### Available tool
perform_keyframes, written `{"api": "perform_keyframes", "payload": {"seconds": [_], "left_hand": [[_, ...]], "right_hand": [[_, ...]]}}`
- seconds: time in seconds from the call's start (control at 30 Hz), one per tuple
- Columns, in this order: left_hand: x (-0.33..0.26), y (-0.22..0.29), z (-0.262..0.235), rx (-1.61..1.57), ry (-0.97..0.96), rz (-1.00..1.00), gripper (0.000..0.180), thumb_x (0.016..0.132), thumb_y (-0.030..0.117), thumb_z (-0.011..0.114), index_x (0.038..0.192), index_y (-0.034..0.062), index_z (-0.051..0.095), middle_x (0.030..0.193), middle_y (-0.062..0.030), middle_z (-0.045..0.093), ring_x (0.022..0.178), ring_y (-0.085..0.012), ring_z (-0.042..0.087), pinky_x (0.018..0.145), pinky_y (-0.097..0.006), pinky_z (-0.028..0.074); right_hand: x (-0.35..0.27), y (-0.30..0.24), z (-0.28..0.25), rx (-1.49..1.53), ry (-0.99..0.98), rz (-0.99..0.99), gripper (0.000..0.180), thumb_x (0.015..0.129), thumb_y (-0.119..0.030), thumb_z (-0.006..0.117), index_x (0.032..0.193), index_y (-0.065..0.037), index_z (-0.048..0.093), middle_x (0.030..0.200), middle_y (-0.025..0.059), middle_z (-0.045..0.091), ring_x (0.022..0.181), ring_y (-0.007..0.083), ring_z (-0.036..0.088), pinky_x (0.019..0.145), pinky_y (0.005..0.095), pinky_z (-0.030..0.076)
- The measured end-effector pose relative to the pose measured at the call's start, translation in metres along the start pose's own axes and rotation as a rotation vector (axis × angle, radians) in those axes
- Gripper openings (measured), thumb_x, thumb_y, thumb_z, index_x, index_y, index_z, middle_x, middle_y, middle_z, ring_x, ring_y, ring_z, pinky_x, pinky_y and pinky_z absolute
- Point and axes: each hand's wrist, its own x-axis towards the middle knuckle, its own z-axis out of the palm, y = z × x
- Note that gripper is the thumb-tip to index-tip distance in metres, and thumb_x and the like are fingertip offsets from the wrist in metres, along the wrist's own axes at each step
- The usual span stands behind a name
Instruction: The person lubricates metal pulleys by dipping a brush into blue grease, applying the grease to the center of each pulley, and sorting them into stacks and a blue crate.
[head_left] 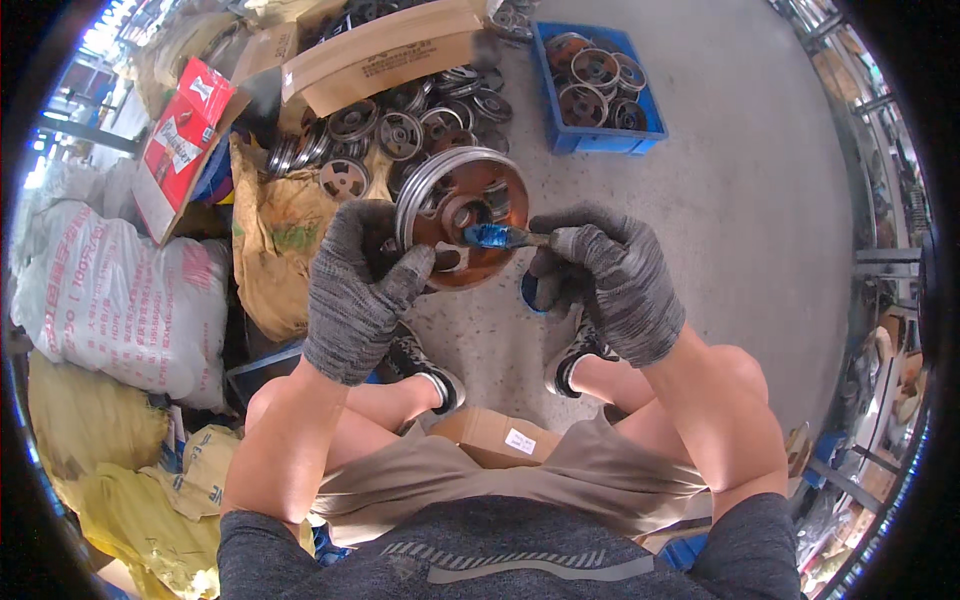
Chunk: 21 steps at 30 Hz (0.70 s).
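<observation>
My gloved left hand [352, 288] grips the near left rim of a metal pulley wheel [462, 186], its grooved silver rim tilted and its reddish-brown face turned to the right. A thin handle sits pinched in the fingers of my gloved right hand [618, 275]; it belongs to a paintbrush [490, 236] with its head covered in blue. The brush head lies over the wheel's hub, though whether it touches cannot be made out. Below my right hand, a small blue container [532, 291] is partly hidden by the glove.
Many loose pulley wheels [400, 133] are heaped ahead on the left, beside a cardboard box [385, 62]. A blue crate [605, 141] at the far right of them holds more wheels. White sacks [130, 300] line the left; racks [890, 262] stand along the right.
</observation>
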Motion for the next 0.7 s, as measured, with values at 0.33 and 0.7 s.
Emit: {"api": "perform_keyframes", "payload": {"seconds": [0.33,0.7], "left_hand": [[0.004,-0.01,-0.009,0.017,0.035,0.027,0.038,0.086,0.01,0.074,0.116,0.0025,0.052,0.101,-0.0069,0.064,0.088,-0.0115,0.062,0.076,-0.026,0.052],[0.031,-0.089,0.041,0.039,-0.094,-0.662,0.03,0.087,0.014,0.069,0.113,0.0018,0.058,0.101,-0.0104,0.066,0.081,-0.0223,0.067,0.066,-0.037,0.061]], "right_hand": [[-0.008,-0.033,-0.022,-0.194,0.033,-0.054,0.026,0.092,-0.017,0.061,0.104,0.004,0.068,0.074,0.011,0.068,0.056,0.0166,0.064,0.052,0.0298,0.054],[-0.013,-0.077,-0.073,-0.814,-0.052,-0.025,0.026,0.083,-0.017,0.067,0.102,0.0,0.069,0.071,0.0092,0.068,0.056,0.0177,0.064,0.053,0.0314,0.051]]}}
